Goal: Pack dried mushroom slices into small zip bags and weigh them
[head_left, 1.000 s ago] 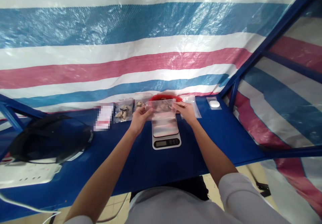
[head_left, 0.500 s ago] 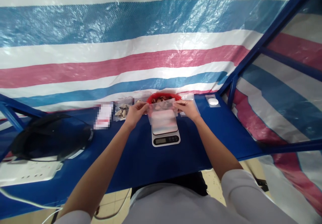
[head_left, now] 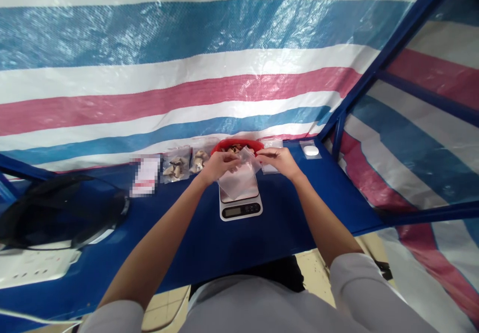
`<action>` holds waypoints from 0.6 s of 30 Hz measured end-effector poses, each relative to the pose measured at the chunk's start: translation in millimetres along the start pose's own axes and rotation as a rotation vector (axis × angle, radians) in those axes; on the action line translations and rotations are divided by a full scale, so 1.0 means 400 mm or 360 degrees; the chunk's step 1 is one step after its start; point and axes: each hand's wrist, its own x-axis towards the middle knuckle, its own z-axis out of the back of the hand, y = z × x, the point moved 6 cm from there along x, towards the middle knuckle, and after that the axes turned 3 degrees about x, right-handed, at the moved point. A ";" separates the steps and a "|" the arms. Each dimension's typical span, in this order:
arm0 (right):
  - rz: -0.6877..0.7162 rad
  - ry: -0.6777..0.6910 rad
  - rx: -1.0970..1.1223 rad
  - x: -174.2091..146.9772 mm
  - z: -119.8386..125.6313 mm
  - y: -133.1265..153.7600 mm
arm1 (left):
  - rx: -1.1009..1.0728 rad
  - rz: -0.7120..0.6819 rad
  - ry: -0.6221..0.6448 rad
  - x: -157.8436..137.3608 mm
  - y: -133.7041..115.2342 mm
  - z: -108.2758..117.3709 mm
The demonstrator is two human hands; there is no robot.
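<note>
A clear plastic zip bag (head_left: 238, 183), with nothing visible inside, is held tilted over a white digital kitchen scale (head_left: 241, 211). My left hand (head_left: 220, 166) pinches it near its upper left part, fingertips over the film. On the other side, my right hand (head_left: 279, 160) grips the upper right corner between thumb and fingers. Just behind the bag is a red bowl (head_left: 220, 146) of brown dried pieces (head_left: 235, 148), perhaps sliced mushrooms, partly hidden by my hands and the bag.
Left of the bowl lie two filled clear bags (head_left: 175, 167) (head_left: 199, 159) and a blurred-out card (head_left: 146, 174). Flat bags (head_left: 271, 144) rest behind my right hand. A bagged white oval object (head_left: 310, 150) sits far right. A black mesh item (head_left: 63, 213) and power strip (head_left: 35, 265) occupy the left.
The bag has gone from stretched level between both hands to tilted. My left hand has moved inward along it, closer to my right hand. The view has shifted slightly.
</note>
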 end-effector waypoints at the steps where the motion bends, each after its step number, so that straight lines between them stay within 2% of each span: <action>1: -0.0028 -0.0066 0.0029 -0.008 0.016 -0.011 | -0.0084 0.0018 -0.0057 -0.003 0.008 -0.005; 4: -0.0200 -0.0225 0.0148 -0.030 0.051 -0.052 | -0.0349 0.0042 -0.0217 -0.008 0.021 -0.030; 7: -0.0366 -0.0179 0.0302 -0.044 0.054 -0.079 | -0.0557 0.0044 -0.0313 -0.002 0.022 -0.074; 10: -0.0407 -0.0149 0.0422 -0.044 0.059 -0.088 | -0.0655 0.0036 -0.0393 0.008 0.017 -0.119; 15: -0.0479 -0.0290 0.0588 -0.023 0.108 -0.118 | -0.0661 0.0168 -0.0352 0.032 0.033 -0.188; 18: -0.0537 -0.0339 0.0601 -0.007 0.145 -0.143 | -0.0581 0.0224 -0.0333 0.055 0.051 -0.209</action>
